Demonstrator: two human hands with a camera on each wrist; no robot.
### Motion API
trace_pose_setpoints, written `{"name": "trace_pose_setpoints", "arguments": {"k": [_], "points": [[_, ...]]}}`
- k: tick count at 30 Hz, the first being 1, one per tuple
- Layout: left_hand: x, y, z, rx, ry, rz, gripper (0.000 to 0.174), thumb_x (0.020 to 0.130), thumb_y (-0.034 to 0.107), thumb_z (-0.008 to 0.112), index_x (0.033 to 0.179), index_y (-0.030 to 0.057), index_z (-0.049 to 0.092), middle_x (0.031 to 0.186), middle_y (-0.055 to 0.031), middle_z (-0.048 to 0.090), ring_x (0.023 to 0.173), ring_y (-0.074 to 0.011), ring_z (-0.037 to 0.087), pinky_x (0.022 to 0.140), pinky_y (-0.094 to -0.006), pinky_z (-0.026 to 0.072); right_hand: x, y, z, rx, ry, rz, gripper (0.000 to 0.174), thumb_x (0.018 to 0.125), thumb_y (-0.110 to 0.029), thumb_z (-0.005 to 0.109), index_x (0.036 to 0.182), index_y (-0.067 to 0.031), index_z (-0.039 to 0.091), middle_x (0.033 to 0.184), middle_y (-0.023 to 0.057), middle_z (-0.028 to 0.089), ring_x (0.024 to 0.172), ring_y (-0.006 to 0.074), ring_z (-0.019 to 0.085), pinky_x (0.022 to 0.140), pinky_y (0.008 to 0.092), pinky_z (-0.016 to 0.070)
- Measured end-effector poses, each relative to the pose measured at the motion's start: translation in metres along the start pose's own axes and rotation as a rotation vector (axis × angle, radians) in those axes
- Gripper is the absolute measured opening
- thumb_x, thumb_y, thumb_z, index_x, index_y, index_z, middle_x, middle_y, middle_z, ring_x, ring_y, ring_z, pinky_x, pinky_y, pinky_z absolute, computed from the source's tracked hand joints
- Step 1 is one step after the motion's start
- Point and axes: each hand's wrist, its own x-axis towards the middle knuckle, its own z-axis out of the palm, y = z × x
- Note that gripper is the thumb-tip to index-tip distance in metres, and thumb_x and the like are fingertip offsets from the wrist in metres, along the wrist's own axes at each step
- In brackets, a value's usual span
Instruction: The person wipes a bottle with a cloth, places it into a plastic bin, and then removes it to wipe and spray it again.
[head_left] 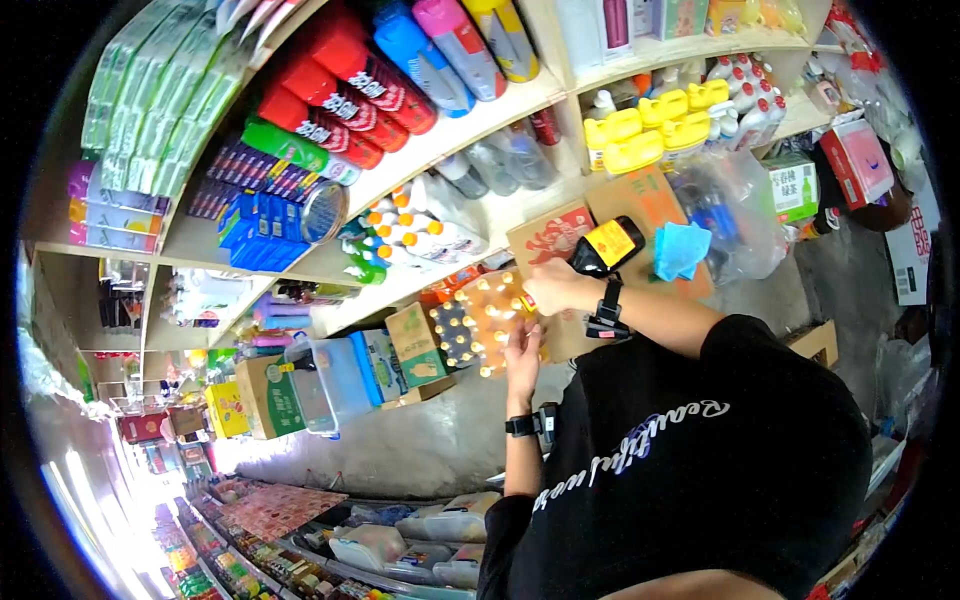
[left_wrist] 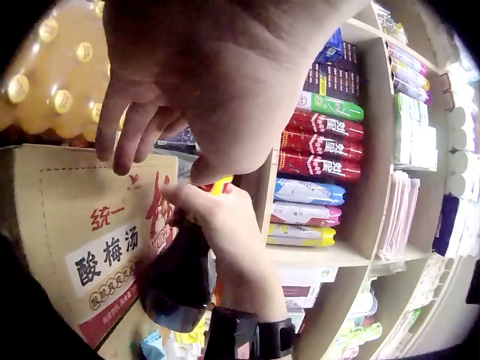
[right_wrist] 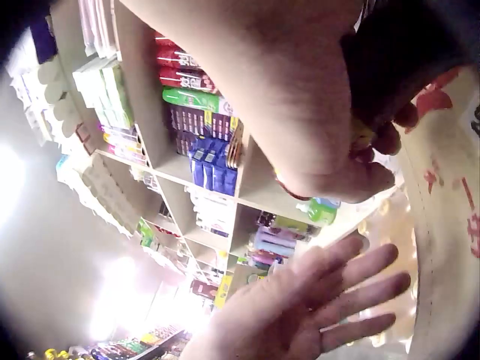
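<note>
My right hand (head_left: pixel 555 290) grips a dark bottle (head_left: pixel 607 245) with a yellow label by its narrow end. In the left wrist view the right hand's fingers (left_wrist: pixel 202 202) curl round the dark bottle (left_wrist: pixel 180 281), and a small yellow and red part (left_wrist: pixel 222 184) shows beside them. My left hand (head_left: pixel 522 350) is just below the right one, near packed orange-drink bottles (head_left: pixel 490 325). From the right wrist, the left hand (right_wrist: pixel 300 304) appears with its fingers spread and nothing held. A cardboard box (left_wrist: pixel 105 240) with red print lies beneath the bottle.
Shelves (head_left: pixel 480 130) of red spray cans (head_left: pixel 345 85) and yellow jugs (head_left: pixel 640 135) run along the far side. A blue cloth (head_left: pixel 682 250) rests on a carton next to a plastic bag (head_left: pixel 735 215). Clear storage bins (head_left: pixel 335 385) and cartons stand on the floor (head_left: pixel 400 445).
</note>
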Motion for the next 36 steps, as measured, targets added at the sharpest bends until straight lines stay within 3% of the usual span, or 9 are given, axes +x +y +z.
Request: {"name": "trace_pose_setpoints", "arguments": {"k": [5,10,14,19,25,28,31,34,36], "points": [[0.014,0.01,0.0,-0.181,-0.061,-0.007,0.053,0.104,0.029,0.057,0.141,-0.0081,0.049,0.127,-0.0142,0.063,0.112,-0.0195,0.063,0.097,-0.0332,0.0519,-0.005,0.019,0.024,-0.013,-0.021,-0.17,0.034,0.069,-0.023,0.074,0.097,-0.0044,0.074,0.1,0.0183,0.068,0.105,0.0333,0.064,0.093,0.0461,0.0502],[0.031,0.011,-0.003,-0.087,-0.102,-0.001,0.051,0.105,0.031,0.055,0.137,-0.0074,0.053,0.12,-0.0128,0.067,0.109,-0.0197,0.064,0.093,-0.0331,0.0531,-0.054,0.041,-0.074,0.357,0.191,-0.179,0.045,0.082,-0.028,0.078,0.119,-0.0058,0.062,0.122,0.0146,0.062,0.117,0.0344,0.057,0.102,0.0443,0.0444],[0.04,0.025,-0.002,0.046,-0.097,-0.029,0.05,0.104,0.033,0.054,0.137,-0.0046,0.054,0.122,-0.0138,0.067,0.115,-0.0218,0.063,0.093,-0.0349,0.0515,-0.136,0.11,-0.116,0.342,0.442,0.323,0.042,0.086,-0.025,0.072,0.119,-0.0023,0.062,0.113,0.0185,0.067,0.107,0.0357,0.064,0.093,0.0423,0.0506],[0.053,0.042,0.005,0.093,-0.157,-0.005,0.05,0.104,0.034,0.053,0.136,-0.0041,0.052,0.124,-0.0145,0.066,0.119,-0.0236,0.062,0.095,-0.0373,0.0504,-0.232,0.202,-0.066,0.124,0.267,0.889,0.05,0.083,-0.03,0.074,0.12,0.0013,0.062,0.117,0.0223,0.066,0.111,0.0358,0.064,0.093,0.0404,0.0511],[0.056,0.037,0.004,0.104,-0.18,0.035,0.058,0.103,0.035,0.054,0.14,-0.009,0.048,0.134,-0.0195,0.058,0.125,-0.0301,0.059,0.102,-0.0394,0.0492,-0.252,0.202,-0.023,0.438,0.461,0.769,0.052,0.076,-0.034,0.081,0.114,-0.0024,0.066,0.106,0.0179,0.069,0.099,0.0328,0.067,0.086,0.0414,0.0535],[0.052,0.036,0.003,0.114,-0.124,0.035,0.058,0.103,0.036,0.054,0.141,-0.0074,0.048,0.134,-0.0182,0.058,0.127,-0.0298,0.057,0.102,-0.0392,0.0487,-0.249,0.188,-0.047,0.449,0.275,0.748,0.042,0.072,-0.03,0.082,0.102,-0.0034,0.069,0.098,0.016,0.069,0.09,0.031,0.067,0.08,0.0393,0.0533],[0.05,0.026,-0.003,0.114,-0.003,0.032,0.057,0.104,0.036,0.053,0.141,-0.0075,0.049,0.136,-0.018,0.058,0.127,-0.0259,0.054,0.106,-0.0367,0.0421,-0.25,0.196,-0.05,0.406,0.234,0.573,0.033,0.07,-0.026,0.082,0.088,-0.0035,0.067,0.087,0.0128,0.067,0.08,0.0274,0.065,0.074,0.0378,0.0515],[0.05,0.001,-0.014,0.112,0.172,0.02,0.052,0.103,0.035,0.054,0.133,-0.0082,0.055,0.132,-0.018,0.06,0.122,-0.0255,0.055,0.105,-0.0365,0.041,-0.255,0.194,-0.052,0.073,0.587,0.12,0.03,0.072,-0.024,0.079,0.085,-0.0029,0.063,0.08,0.0108,0.065,0.071,0.0263,0.063,0.069,0.0363,0.0499],[0.047,-0.01,-0.021,0.135,0.308,0.045,0.049,0.103,0.034,0.054,0.129,-0.008,0.057,0.128,-0.0174,0.062,0.118,-0.0245,0.056,0.102,-0.0361,0.0428,-0.256,0.178,-0.064,0.393,0.401,0.291,0.025,0.074,-0.021,0.078,0.082,-0.0036,0.061,0.079,0.0085,0.063,0.074,0.0269,0.062,0.076,0.0366,0.0482]]}}
